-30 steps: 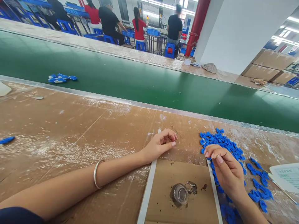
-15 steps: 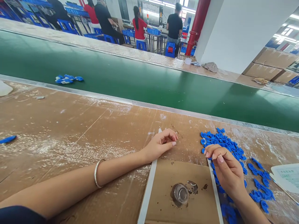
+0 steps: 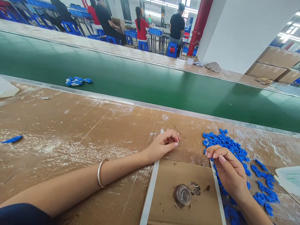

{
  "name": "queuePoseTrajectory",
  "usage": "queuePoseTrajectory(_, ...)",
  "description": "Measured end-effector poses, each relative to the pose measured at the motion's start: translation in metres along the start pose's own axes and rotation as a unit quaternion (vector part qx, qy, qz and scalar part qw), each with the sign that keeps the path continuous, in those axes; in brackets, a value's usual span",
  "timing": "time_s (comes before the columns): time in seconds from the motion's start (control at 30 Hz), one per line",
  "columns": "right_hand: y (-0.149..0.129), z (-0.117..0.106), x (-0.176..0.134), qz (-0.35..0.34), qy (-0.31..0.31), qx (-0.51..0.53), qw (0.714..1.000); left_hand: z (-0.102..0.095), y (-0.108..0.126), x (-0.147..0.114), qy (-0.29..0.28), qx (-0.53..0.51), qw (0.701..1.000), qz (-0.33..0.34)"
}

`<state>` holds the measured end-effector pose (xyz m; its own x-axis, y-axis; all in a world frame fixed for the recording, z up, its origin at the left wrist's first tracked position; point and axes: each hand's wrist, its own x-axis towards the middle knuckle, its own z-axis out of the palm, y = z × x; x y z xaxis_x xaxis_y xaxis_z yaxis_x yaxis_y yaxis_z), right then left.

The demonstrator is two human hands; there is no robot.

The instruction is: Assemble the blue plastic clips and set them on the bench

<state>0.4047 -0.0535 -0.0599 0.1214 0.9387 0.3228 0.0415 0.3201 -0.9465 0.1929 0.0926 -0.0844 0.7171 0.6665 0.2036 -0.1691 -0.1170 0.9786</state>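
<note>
My left hand (image 3: 164,146) rests on the wooden tabletop (image 3: 98,125), beside the top left corner of a brown cardboard sheet (image 3: 168,181) with pale edge strips. Its fingers curl loosely, a gap shows between them and the thumb, and I see nothing held. Over the right edge strip hovers my right hand (image 3: 231,170), its thumb pressed to the bent fingers; anything between them is hidden. Small blue pieces (image 3: 225,143) lie heaped behind and beside that hand. On the cardboard stands a small clear cup (image 3: 182,195), with dark wet smears around its base.
A green conveyor belt (image 3: 152,84) runs beyond the table, carrying a clump of blue and white pieces (image 3: 78,81). A blue piece (image 3: 12,139) lies far left. At right are a white printed sheet (image 3: 289,178) and a thin stick (image 3: 287,192). Several people work across the belt.
The view has shifted slightly. The blue and white clump on the belt has drifted right. Both hands keep nearly the same pose.
</note>
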Motion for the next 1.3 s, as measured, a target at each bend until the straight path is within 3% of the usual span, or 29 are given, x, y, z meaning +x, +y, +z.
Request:
queuePoseTrajectory(0.7,0.004,-0.002,0.001,0.008,0.03,-0.001,1.0,0.0,0.0,0.001,-0.004,0.001,1.0,0.004)
queuePoseTrajectory(1.17,0.0,0.002,0.012,0.051,0.102,0.052,0.992,0.0,-0.001,-0.001,-0.003,0.003,1.0,-0.001)
queuePoseTrajectory(1.3,0.002,-0.013,0.004,0.067,0.127,0.031,0.989,0.004,-0.002,-0.002,0.039,0.054,0.998,-0.016)
